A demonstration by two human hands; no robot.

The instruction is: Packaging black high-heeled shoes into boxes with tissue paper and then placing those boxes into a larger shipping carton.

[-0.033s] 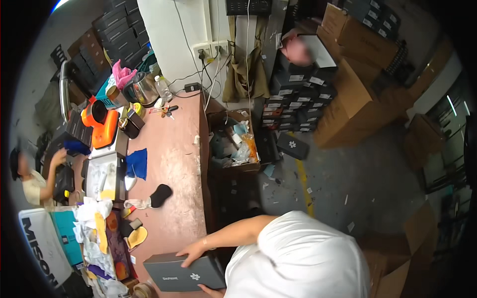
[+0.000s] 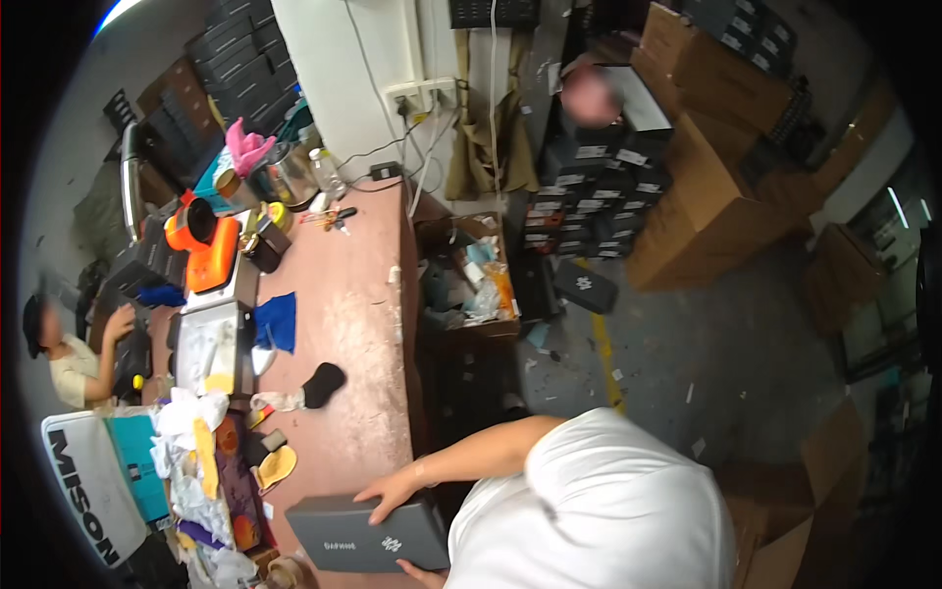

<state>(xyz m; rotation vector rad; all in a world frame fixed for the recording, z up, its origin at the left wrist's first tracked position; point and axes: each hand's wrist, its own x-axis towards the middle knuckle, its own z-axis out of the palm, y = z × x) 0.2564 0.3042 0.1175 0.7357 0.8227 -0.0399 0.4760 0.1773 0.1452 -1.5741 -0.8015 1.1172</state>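
Note:
A dark grey lidded shoebox (image 2: 361, 558) with a white flower mark and lettering lies at the table's near end, its lid on. My right hand (image 2: 395, 488) grips its far long side, fingers bent over the edge and top. At the near side, my left hand (image 2: 424, 575) holds the edge close to the right corner; only its thumb and part of the hand show. My white-sleeved shoulder hides the rest of that arm. What is inside the box cannot be seen.
A black-and-white sock-like piece (image 2: 322, 386) and blue cloth (image 2: 276, 322) lie on the pinkish table (image 2: 368, 324). Left of them are crumpled paper (image 2: 186, 417) and an orange device (image 2: 212, 257). A carton of scraps (image 2: 468, 336) stands beside the table; stacked shoeboxes (image 2: 599, 196) rise behind. Another person (image 2: 74, 363) is far left.
The whole view has shifted slightly, so most things appear a little further right. Both hands keep the same hold on the shoebox.

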